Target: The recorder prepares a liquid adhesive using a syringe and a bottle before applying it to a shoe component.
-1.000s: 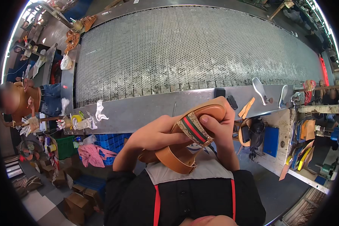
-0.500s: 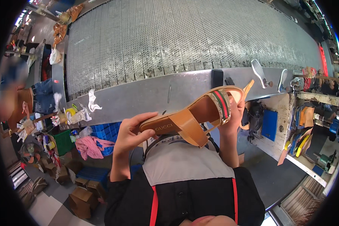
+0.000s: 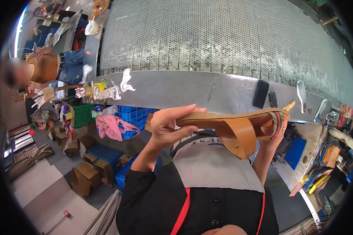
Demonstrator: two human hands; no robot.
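I hold a tan leather sandal (image 3: 231, 125) upside down and level in front of my chest, its sole facing up and its wide strap hanging below. My left hand (image 3: 166, 127) grips the heel end. My right hand (image 3: 272, 139) holds the toe end, where a striped green and red band crosses the strap. Both hands are over the near edge of the grey metal bench (image 3: 176, 88).
A wide metal mesh conveyor (image 3: 223, 35) runs behind the bench. A black phone (image 3: 260, 94) and metal shoe lasts (image 3: 302, 94) sit on the bench. Another person (image 3: 43, 68) works at far left. Blue crates (image 3: 129, 113), a pink cloth (image 3: 113, 127) and cardboard boxes (image 3: 84, 178) lie below.
The sandal has turned from tilted to level, sole up, and my hands have spread to its two ends. My view has shifted right along the bench.
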